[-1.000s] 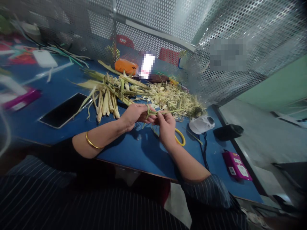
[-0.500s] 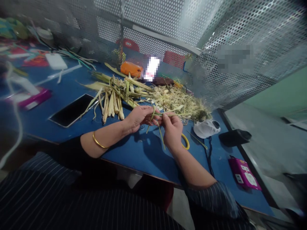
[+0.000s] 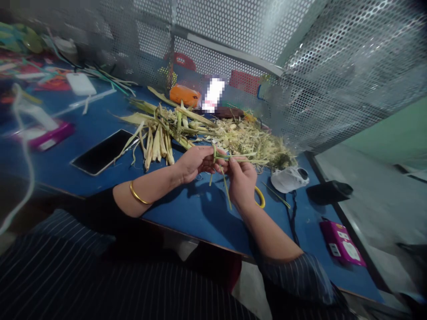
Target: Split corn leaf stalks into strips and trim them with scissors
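Head view: green strips held above the blue counter.
Your left hand pinches the strips at their loop, and your right hand pinches them just beside it, thumb uppermost. Loose ends hang below. A yellow ring lies near your right hand; a heap of pale shreds and a bundle of stalks lie beyond.

Slim gold-coloured bangle on left forearm. Elbow side of bangle: left sleeve, near-black in shadow. Right of bangle: right sleeve, dark blue-grey, pale pinstripes. Below bangle: pinstriped garment, near-black, thin pale lines.
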Motion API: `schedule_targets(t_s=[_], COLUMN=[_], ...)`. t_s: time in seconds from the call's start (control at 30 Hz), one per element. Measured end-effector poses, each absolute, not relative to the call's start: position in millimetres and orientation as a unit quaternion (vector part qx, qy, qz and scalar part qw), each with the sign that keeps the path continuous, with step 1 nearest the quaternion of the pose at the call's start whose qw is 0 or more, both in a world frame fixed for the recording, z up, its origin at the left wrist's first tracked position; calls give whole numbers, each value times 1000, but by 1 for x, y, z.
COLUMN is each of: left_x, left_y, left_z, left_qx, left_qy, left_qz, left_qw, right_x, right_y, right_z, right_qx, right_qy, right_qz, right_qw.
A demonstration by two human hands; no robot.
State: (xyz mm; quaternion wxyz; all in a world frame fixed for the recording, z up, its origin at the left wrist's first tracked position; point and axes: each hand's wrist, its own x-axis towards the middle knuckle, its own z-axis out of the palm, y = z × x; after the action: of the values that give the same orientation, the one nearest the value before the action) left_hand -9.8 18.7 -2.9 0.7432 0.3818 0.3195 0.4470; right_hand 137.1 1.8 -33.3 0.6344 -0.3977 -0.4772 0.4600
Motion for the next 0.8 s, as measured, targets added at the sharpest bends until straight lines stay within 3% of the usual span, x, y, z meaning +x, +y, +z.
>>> schedule_targets(t_s=[0.2,0.47,0.67,0.73,0.8], left_x=[-13,-7,-10,-12,-13], left_y=[19,14,22,25,27], left_z=[0,2,-3,-5,-7], left_qx=[377,462,431,414,408], left_qy=[282,359,383,391,399], left_qz=[438,481,522,529,531], left_qw=[766,653,628,629,627], right_x=[138,136,136,138,140], right_y=[3,2,2,-2,-6], right_z=[-30,-27,-33,-33,-31], right_qx=[-408,-415,-438,-426,-411], right_qy=[-471,-465,-519,-602,-716], right_qz=[448,467,500,442,310], right_qw=[641,627,538,510,471])
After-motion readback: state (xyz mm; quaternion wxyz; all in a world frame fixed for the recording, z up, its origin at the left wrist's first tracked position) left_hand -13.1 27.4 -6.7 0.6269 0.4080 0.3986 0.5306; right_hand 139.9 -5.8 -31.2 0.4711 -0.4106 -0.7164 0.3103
